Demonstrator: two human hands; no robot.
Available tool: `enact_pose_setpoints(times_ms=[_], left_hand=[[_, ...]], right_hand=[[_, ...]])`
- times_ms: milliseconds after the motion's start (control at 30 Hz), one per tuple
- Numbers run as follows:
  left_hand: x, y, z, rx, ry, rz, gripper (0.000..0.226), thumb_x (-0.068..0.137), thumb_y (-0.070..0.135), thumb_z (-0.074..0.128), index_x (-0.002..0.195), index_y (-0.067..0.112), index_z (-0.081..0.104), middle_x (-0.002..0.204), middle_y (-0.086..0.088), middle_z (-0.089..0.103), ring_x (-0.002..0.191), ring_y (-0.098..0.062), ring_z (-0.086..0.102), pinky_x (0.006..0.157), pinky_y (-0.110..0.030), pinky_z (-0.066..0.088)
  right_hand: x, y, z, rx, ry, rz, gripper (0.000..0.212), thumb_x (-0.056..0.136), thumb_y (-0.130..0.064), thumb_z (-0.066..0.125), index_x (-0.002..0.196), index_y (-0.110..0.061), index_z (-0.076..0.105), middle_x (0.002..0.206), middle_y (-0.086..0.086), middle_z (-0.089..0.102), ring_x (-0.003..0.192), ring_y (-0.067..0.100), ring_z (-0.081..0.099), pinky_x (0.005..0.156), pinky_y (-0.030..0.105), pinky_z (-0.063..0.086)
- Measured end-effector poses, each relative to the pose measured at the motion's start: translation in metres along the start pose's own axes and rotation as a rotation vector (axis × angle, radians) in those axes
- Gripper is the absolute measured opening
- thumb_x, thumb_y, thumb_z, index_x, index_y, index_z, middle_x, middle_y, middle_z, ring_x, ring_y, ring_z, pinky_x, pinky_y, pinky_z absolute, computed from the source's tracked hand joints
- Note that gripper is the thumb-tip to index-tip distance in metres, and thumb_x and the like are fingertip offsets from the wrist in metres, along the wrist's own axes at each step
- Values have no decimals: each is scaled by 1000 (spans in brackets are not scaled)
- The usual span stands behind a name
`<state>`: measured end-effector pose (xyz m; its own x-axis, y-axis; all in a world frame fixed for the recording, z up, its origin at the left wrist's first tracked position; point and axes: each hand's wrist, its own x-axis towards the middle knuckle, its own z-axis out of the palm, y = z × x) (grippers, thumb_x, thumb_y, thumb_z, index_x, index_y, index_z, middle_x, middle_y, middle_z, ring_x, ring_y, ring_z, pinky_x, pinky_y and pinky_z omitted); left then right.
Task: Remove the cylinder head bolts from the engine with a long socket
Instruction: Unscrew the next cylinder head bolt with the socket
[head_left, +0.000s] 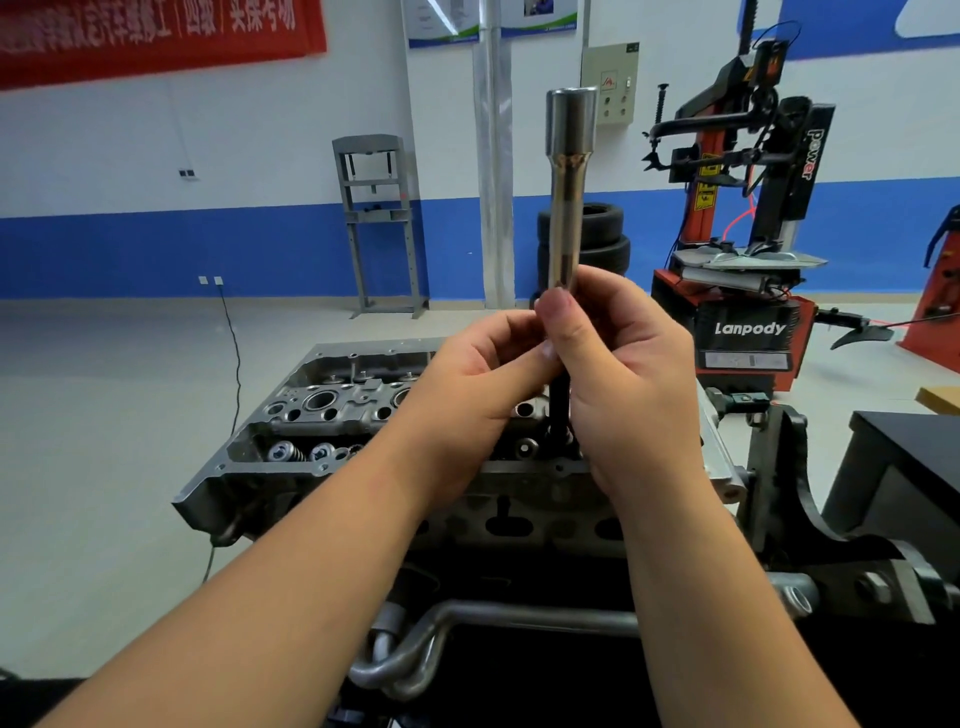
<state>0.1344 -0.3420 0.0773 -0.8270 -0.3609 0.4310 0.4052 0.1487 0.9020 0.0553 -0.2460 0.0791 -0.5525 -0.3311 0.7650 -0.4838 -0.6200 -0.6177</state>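
A long chrome socket (567, 192) stands upright above the engine's cylinder head (332, 405). My right hand (623, 374) grips its lower end, thumb across the front. My left hand (483, 374) pinches the same spot from the left. Below my hands a dark bolt shank (560, 410) runs straight down toward the head's right part; where its lower end meets the head is hard to make out. Valve springs (291, 451) show in the head's near row.
The engine sits on a stand with metal pipes (415, 654) in front and a bracket (789, 493) to the right. A dark table (914, 452) stands at the right. A red tyre changer (748, 291), stacked tyres (597, 234) and a grey press frame (379, 223) stand behind.
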Motion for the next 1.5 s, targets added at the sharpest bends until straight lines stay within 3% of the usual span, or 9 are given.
enact_pose_setpoints(times_ms=[233, 467, 533, 700, 1000, 1133, 1267, 1367, 1500], left_hand=[[0, 1, -4, -145, -41, -31, 40, 98, 36, 53, 127, 13, 68, 116, -6, 76, 110, -18, 72, 87, -26, 57], [0, 1, 1, 5, 70, 50, 49, 90, 41, 68, 123, 5, 67, 107, -10, 77, 97, -22, 74, 84, -30, 59], [0, 1, 2, 32, 97, 56, 51, 87, 43, 69, 120, 4, 68, 107, -11, 77, 97, -22, 74, 85, -34, 59], [-1, 2, -3, -4, 51, -13, 45, 95, 37, 66, 127, 6, 68, 121, -16, 74, 118, -37, 67, 104, -52, 51], [2, 2, -3, -72, -44, -70, 45, 96, 44, 50, 122, 12, 70, 112, -6, 77, 106, -17, 72, 86, -26, 58], [1, 2, -4, -81, -47, -39, 38, 96, 36, 53, 126, 17, 68, 113, -2, 77, 107, -15, 72, 87, -26, 56], [0, 3, -1, 10, 35, 24, 44, 91, 38, 66, 125, 9, 67, 108, -15, 75, 101, -28, 72, 87, -35, 60], [-2, 0, -1, 60, 125, 59, 57, 84, 39, 75, 121, -3, 62, 112, -32, 66, 107, -48, 65, 90, -50, 59], [-2, 1, -2, 31, 104, 3, 44, 83, 34, 78, 117, 8, 67, 113, -22, 73, 110, -40, 69, 95, -45, 58]], right_hand=[[-2, 0, 3, -6, -64, 8, 19, 100, -26, 56, 113, -39, 62, 101, -5, 76, 98, 14, 72, 82, 34, 59], [-2, -2, 3, -165, -56, -42, 17, 95, -37, 64, 110, -30, 67, 95, -7, 68, 90, 15, 66, 85, 40, 55], [-1, 0, 2, -159, -38, -22, 20, 95, -33, 65, 112, -23, 69, 98, 0, 68, 94, 20, 67, 85, 44, 56], [0, -1, 0, -5, -8, 25, 12, 95, -28, 66, 105, -28, 72, 94, -3, 73, 92, 18, 71, 75, 30, 57], [0, 0, 1, 8, -39, -12, 23, 100, -23, 57, 118, -36, 59, 96, -7, 76, 96, 12, 72, 84, 28, 57], [-2, -2, 4, -27, -41, -5, 20, 101, -27, 53, 117, -39, 58, 101, -9, 75, 101, 11, 71, 85, 30, 58], [-2, -6, 5, -141, -67, -25, 20, 95, -42, 61, 113, -33, 63, 101, -10, 70, 99, 13, 68, 86, 33, 55], [-2, -5, 4, -131, -31, 4, 17, 92, -34, 69, 107, -27, 67, 98, -4, 72, 95, 16, 70, 84, 38, 58], [-2, -4, 1, -146, 31, 34, 6, 91, -33, 70, 94, -28, 68, 88, -3, 72, 86, 16, 71, 76, 39, 59]])
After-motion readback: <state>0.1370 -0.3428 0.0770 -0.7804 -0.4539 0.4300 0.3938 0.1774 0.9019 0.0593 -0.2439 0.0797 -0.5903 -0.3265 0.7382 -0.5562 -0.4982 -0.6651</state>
